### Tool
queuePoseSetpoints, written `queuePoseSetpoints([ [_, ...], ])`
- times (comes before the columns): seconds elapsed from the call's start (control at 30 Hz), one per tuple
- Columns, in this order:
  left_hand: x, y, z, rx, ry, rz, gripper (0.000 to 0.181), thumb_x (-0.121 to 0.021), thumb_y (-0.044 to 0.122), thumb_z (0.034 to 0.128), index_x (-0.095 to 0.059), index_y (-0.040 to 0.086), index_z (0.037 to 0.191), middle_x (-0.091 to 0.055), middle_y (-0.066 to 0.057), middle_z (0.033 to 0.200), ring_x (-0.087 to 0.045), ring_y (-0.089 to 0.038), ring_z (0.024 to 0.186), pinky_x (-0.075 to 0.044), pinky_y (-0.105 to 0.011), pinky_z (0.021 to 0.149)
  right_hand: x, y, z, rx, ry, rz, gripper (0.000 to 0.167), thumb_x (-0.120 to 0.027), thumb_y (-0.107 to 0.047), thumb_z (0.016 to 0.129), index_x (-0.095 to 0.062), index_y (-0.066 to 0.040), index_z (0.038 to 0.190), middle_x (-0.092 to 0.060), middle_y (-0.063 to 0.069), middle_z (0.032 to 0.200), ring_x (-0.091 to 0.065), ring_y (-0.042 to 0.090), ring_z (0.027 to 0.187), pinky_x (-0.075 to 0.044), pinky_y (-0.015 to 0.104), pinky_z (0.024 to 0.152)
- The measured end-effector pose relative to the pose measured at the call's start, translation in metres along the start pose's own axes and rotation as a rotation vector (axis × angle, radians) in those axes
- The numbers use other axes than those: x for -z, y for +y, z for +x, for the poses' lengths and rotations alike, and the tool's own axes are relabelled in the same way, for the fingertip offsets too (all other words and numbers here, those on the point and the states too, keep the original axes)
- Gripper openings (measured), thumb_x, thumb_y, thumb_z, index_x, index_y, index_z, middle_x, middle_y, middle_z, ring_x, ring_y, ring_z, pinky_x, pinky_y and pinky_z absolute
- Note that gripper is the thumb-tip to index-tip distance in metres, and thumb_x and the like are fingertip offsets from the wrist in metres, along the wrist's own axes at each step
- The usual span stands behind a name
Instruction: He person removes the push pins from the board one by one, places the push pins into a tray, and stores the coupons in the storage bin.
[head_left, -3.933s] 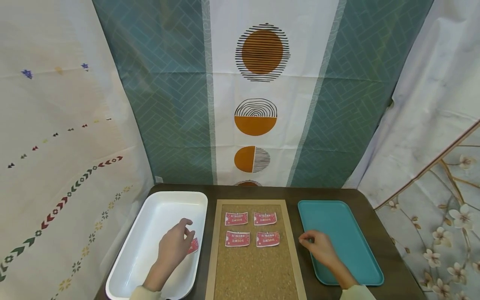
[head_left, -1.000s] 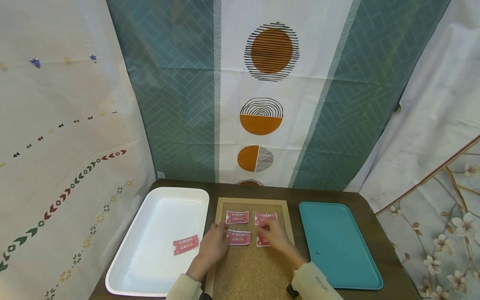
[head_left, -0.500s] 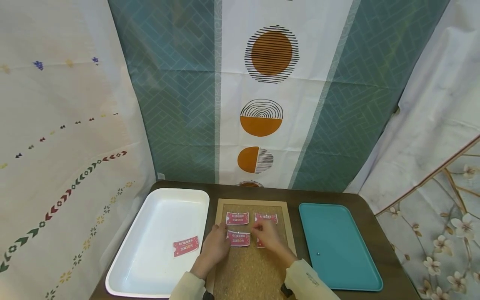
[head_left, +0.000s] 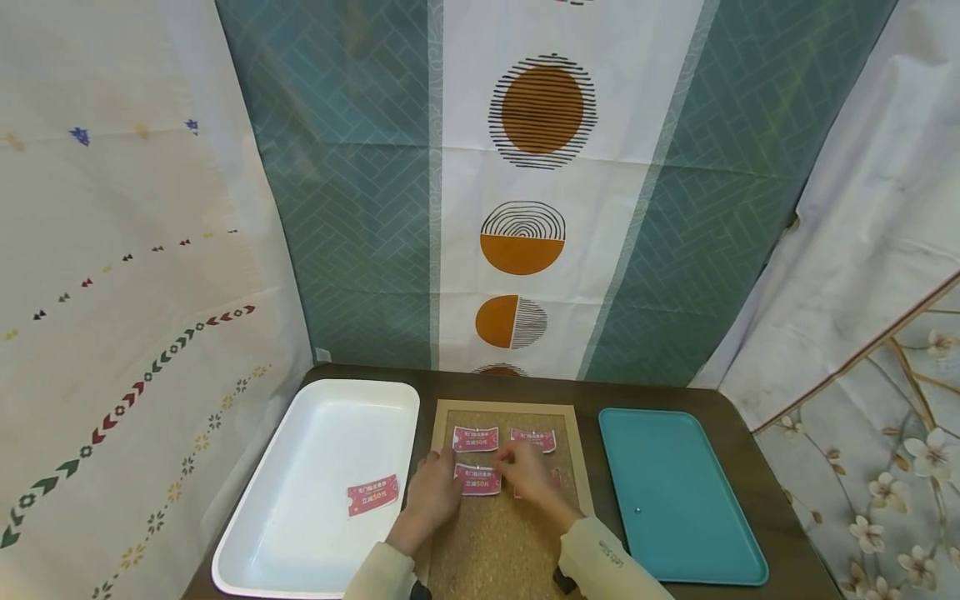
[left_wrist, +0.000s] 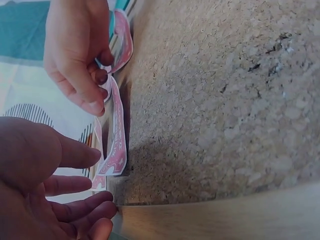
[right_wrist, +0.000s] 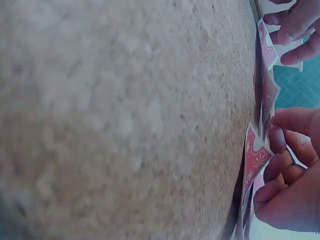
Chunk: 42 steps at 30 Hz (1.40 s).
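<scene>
A cork board (head_left: 510, 550) in a wooden frame bears small red coupons, fixed in two rows. My left hand (head_left: 433, 493) is by the left edge of the lower-left coupon (head_left: 477, 481). In the left wrist view, the fingers of that left hand (left_wrist: 60, 175) are loosely extended, apart from the curled paper edge. My right hand (head_left: 527, 472) has its fingertips just right of this coupon and partly covers the lower-right coupon (head_left: 556, 477). Its fingers are bent close together; whether they pinch a small pin is hidden. The upper-left coupon (head_left: 476, 440) and upper-right coupon (head_left: 542, 440) lie above.
A white tray (head_left: 300, 517) at the left holds one loose red coupon (head_left: 372, 495). On the right stands a teal tray (head_left: 678, 467) with a tiny pin (head_left: 637, 510) on it. Dark table (head_left: 592, 400) shows between them, and patterned curtains hang around its edges.
Both hands have come onto the board since the earliest frame. Over the last second my right hand has slid left from the lower-right coupon towards the lower-left one; my left hand has barely moved.
</scene>
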<state>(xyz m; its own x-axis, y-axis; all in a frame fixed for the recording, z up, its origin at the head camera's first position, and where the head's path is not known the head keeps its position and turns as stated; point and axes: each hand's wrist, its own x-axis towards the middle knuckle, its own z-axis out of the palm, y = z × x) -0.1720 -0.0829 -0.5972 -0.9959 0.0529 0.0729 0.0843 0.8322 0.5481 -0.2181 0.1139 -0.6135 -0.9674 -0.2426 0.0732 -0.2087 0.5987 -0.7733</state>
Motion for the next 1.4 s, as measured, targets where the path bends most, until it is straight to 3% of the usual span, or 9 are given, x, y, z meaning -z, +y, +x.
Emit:
queuePoseSetpoints([
  [0.2, -0.004, -0.001, 0.002, -0.019, 0.009, 0.031, 0.037, -0.077, 0.010, 0.0902, -0.065, -0.004, 0.122, -0.068, -0.023, 0.099, -0.067, -0.038, 0.089, -0.057, -0.056, 0.077, -0.006, -0.004, 0.002, -0.011, -0.017, 0.045, 0.007, -0.074, -0.002, 0.094, -0.076, -0.002, 0.088, -0.069, 0.000, 0.077, -0.057, 0.008, 0.067, -0.049, 0.024, 0.059],
  [0.4, -0.008, 0.000, 0.002, 0.010, -0.013, 0.030, 0.037, -0.076, 0.010, 0.0908, -0.064, -0.001, 0.124, -0.069, -0.022, 0.100, -0.068, -0.039, 0.089, -0.057, -0.058, 0.079, -0.012, -0.008, 0.004, 0.014, -0.029, 0.005, 0.005, -0.074, 0.000, 0.093, -0.076, -0.001, 0.088, -0.068, -0.001, 0.076, -0.057, 0.007, 0.066, -0.050, 0.024, 0.060],
  [0.67, -0.008, 0.003, 0.000, 0.002, -0.010, 0.043, 0.034, -0.077, 0.011, 0.0927, -0.067, 0.005, 0.124, -0.072, -0.020, 0.105, -0.069, -0.038, 0.094, -0.056, -0.059, 0.082, -0.020, -0.011, 0.005, -0.028, -0.051, -0.036, 0.007, -0.075, -0.003, 0.094, -0.076, -0.006, 0.088, -0.065, -0.003, 0.073, -0.058, 0.008, 0.063, -0.050, 0.024, 0.057],
  [1.2, -0.007, 0.005, -0.005, 0.011, -0.021, 0.033, 0.028, -0.074, 0.010, 0.0949, -0.070, 0.008, 0.122, -0.073, -0.016, 0.105, -0.068, -0.037, 0.094, -0.055, -0.060, 0.084, -0.027, -0.012, 0.003, -0.015, -0.002, -0.094, 0.011, -0.077, -0.002, 0.091, -0.075, -0.009, 0.084, -0.063, -0.007, 0.066, -0.057, 0.006, 0.055, -0.047, 0.024, 0.053],
  [1.4, -0.010, 0.004, -0.004, 0.002, 0.000, 0.040, 0.029, -0.074, 0.007, 0.0936, -0.071, 0.009, 0.123, -0.075, -0.017, 0.106, -0.069, -0.037, 0.094, -0.055, -0.060, 0.083, -0.029, -0.013, 0.003, -0.002, 0.025, -0.170, 0.009, -0.078, -0.004, 0.092, -0.076, -0.012, 0.086, -0.064, -0.008, 0.069, -0.055, 0.005, 0.060, -0.047, 0.023, 0.055],
])
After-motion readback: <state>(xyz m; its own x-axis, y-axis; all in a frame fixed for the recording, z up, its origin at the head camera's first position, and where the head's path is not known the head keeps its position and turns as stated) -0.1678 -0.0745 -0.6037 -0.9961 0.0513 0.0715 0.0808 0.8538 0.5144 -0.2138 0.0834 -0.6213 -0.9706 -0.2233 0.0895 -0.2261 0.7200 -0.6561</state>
